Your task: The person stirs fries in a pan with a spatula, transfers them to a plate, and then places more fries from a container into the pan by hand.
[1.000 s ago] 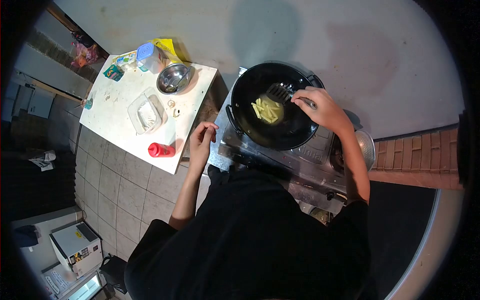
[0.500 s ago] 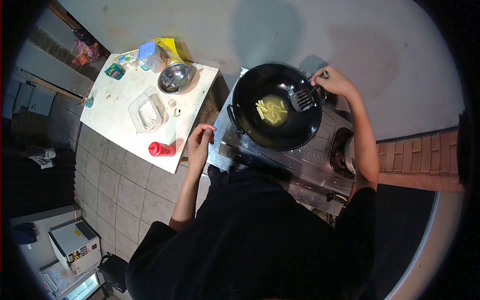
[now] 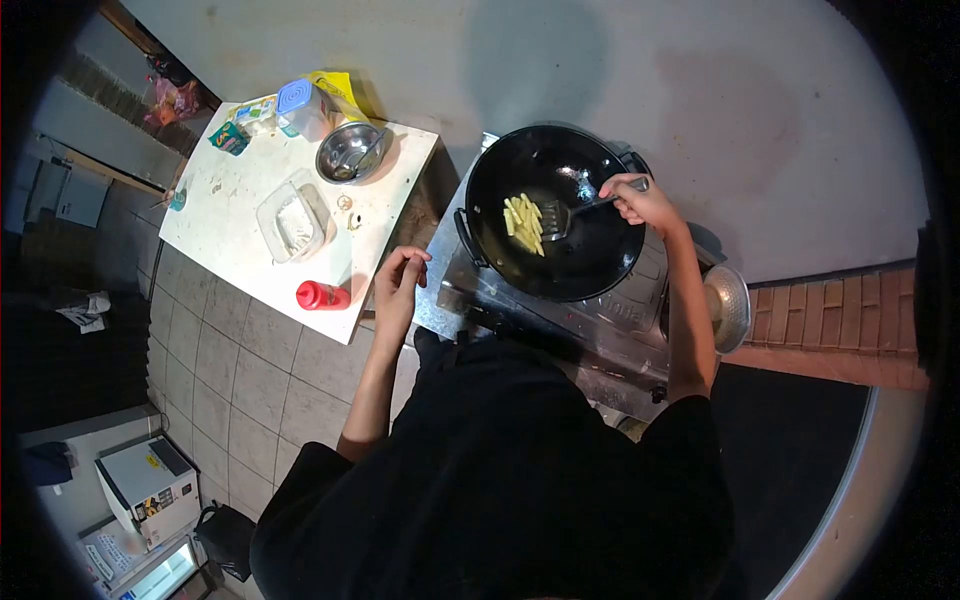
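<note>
A black wok (image 3: 600, 265) with two side handles sits on the metal stove. Pale yellow sticks that look like cut potato fries (image 3: 523, 222) lie in it, left of its middle, in a little oil. My right hand (image 3: 640, 203) is over the wok's right side, closed around the handle of a slotted spatula (image 3: 556, 219). The spatula's dark head rests low in the wok, touching the right edge of the fries. My left hand (image 3: 400, 280) hangs in the air left of the stove, near the table's corner. Its fingers are loosely bent and nothing shows in them.
On the white table (image 3: 225, 205) stand a red squeeze bottle (image 3: 322, 295), a clear plastic tub (image 3: 292, 225) with white residue, a steel bowl (image 3: 348, 153) and a blue-lidded container (image 3: 305, 108). A hammered metal pot (image 3: 733, 310) is on the stove's right, beside my right forearm.
My right hand has moved left and down, taking the spatula from the wok's right wall to the fries. The fries have shifted left and bunched up. My left hand has stayed put.
</note>
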Tool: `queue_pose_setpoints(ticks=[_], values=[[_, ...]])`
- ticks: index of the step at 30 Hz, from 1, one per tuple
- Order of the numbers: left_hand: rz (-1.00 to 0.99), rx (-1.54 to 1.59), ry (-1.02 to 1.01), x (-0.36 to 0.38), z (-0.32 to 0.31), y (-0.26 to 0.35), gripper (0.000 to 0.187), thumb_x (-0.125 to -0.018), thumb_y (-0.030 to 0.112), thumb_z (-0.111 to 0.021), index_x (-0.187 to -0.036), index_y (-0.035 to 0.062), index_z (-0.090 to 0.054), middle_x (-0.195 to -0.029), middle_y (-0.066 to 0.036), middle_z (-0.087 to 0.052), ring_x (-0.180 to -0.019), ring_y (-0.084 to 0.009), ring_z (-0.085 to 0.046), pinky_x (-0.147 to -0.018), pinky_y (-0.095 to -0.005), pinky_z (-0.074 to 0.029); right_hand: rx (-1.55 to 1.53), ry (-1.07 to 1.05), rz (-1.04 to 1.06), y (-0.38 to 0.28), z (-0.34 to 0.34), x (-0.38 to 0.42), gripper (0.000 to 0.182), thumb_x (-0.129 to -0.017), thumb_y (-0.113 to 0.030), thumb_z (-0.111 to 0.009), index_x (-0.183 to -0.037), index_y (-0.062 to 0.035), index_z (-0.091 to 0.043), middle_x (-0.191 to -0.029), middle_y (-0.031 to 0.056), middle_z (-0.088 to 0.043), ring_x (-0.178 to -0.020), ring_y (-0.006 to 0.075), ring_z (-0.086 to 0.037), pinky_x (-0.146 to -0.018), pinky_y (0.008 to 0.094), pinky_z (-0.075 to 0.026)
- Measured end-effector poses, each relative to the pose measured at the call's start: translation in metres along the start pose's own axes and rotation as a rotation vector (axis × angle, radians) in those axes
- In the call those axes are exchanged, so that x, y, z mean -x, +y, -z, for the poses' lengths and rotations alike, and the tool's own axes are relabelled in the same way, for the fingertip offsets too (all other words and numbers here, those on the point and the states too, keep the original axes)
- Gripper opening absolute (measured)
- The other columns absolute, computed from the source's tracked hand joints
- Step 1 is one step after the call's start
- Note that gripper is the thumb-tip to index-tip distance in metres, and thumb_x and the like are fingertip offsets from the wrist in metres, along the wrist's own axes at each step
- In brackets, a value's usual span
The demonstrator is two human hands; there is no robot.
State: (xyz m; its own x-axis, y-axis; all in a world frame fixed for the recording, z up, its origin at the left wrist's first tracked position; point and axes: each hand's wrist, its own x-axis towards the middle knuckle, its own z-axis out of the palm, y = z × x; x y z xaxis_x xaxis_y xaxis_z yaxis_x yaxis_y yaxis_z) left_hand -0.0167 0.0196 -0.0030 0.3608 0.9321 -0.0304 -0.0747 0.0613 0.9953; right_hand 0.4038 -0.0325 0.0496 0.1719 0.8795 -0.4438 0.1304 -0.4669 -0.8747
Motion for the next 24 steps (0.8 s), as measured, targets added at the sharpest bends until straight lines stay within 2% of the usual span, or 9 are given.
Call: queue_pose_setpoints(ticks=[6, 9, 17, 24], values=[[-0.011, 0.026, -0.031, -0.005, -0.002, -0.004, 0.016, -0.102, 0.013, -0.054, -0.097, 0.0024, -0.064, -0.075, 0.002, -0.054, -0.068, -0.0061, -0.048, -0.062, -0.0212, -0.038, -0.082, 0.007, 0.039, 0.010, -0.003, -0.001, 0.018, -0.095, -0.018, -0.054, -0.092, -0.0047, -0.065, -0.063, -0.0049, -0.044, -0.049, 0.0027, -0.036, -0.042, 0.0197, -0.023], [-0.005, 0.025, -0.040, -0.004, -0.003, -0.002, 0.016, -0.102, 0.013, -0.054, -0.097, 0.0025, -0.064, -0.075, 0.002, -0.053, -0.068, -0.0061, -0.048, -0.063, -0.0212, -0.038, -0.088, 0.012, 0.023, 0.009, -0.003, -0.004, 0.019, -0.091, -0.018, -0.052, -0.094, -0.0049, -0.066, -0.065, -0.0052, -0.044, -0.050, 0.0032, -0.036, -0.043, 0.0202, -0.023], [-0.009, 0.030, -0.010, -0.001, -0.001, 0.000, 0.015, -0.102, 0.012, -0.053, -0.097, 0.0028, -0.064, -0.075, 0.002, -0.053, -0.068, -0.0064, -0.048, -0.063, -0.0214, -0.038, -0.221, -0.081, 0.037, 0.015, -0.008, -0.015, 0.023, -0.098, -0.025, -0.055, -0.094, -0.0044, -0.065, -0.065, -0.0039, -0.043, -0.052, 0.0042, -0.036, -0.044, 0.0207, -0.024], [-0.011, 0.039, 0.002, 0.001, 0.002, -0.001, 0.015, -0.102, 0.013, -0.053, -0.096, 0.0032, -0.064, -0.075, 0.002, -0.054, -0.068, -0.0063, -0.049, -0.063, -0.0212, -0.038, -0.339, -0.169, 0.058, 0.030, -0.004, -0.018, 0.025, -0.099, -0.027, -0.057, -0.094, -0.0040, -0.064, -0.064, -0.0036, -0.043, -0.051, 0.0049, -0.035, -0.044, 0.0211, -0.024]])
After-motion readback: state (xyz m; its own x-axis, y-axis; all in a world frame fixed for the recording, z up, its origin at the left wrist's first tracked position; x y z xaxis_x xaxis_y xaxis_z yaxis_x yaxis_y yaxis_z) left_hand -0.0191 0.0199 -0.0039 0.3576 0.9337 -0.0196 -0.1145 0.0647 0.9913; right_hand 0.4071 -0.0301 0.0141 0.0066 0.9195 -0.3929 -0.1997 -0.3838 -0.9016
